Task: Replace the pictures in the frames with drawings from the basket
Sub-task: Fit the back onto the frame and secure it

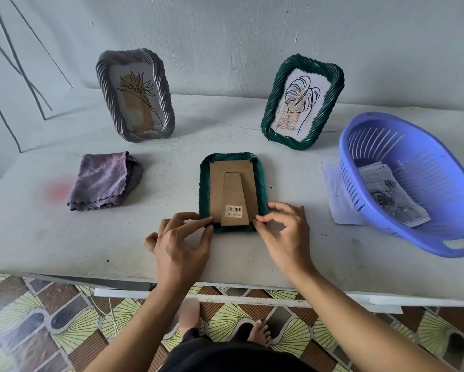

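A dark green twisted frame (260, 183) lies face down in the middle of the white table, its brown cardboard back and folded stand with a barcode sticker facing up. My left hand (182, 237) pinches at the near left corner of the back board. My right hand (282, 229) pinches at the near right corner. A grey frame (166, 103) with a flower picture stands at the back left. A second green frame (330, 108) with a leaf line drawing stands at the back right. The purple basket (373, 218) on the right holds a rose drawing (392, 197).
A folded purple cloth (104, 181) lies left of the face-down frame. A white sheet of paper (338, 194) sticks out from under the basket. The table's front edge (225, 283) runs just below my hands, with patterned floor tiles beneath.
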